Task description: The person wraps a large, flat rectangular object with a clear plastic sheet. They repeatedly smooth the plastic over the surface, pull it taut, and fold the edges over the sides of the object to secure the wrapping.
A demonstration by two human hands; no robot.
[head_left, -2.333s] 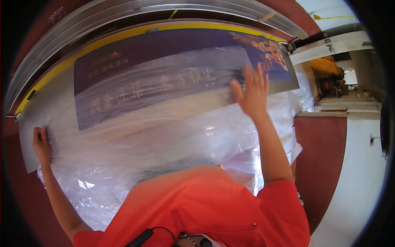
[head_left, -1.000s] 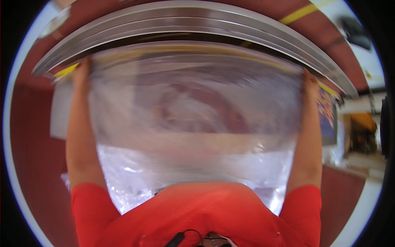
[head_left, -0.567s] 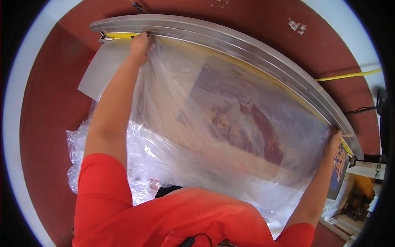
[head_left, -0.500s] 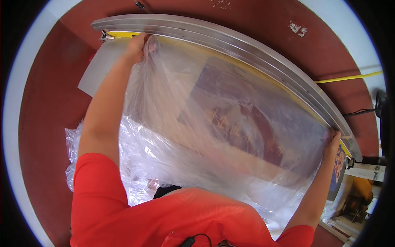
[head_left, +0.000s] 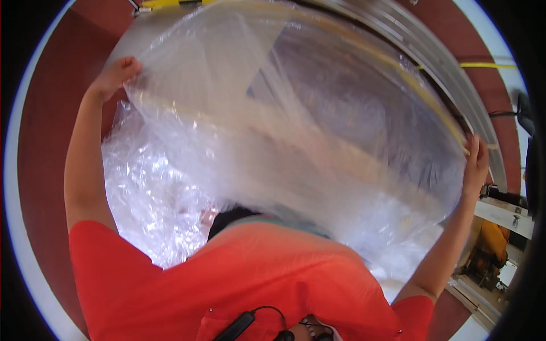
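A wide sheet of clear plastic film is stretched between my two hands. My left hand is closed on the film's left edge, above the floor at the far left. At the right, my right hand grips the film's other edge, close to the metal rail. Beneath the film lies a flat surface with a dark printed panel, blurred by the plastic. More crumpled film gathers in front of my body on the left.
A curved-looking metal rail runs along the far side, with a yellow strip at its left end. A yellow cable crosses at the right. Cluttered shelving stands at the lower right, beside red flooring.
My left hand has moved left and nearer, away from the rail, spreading the film wider. My right hand has shifted slightly right. The rail sits higher in the view.
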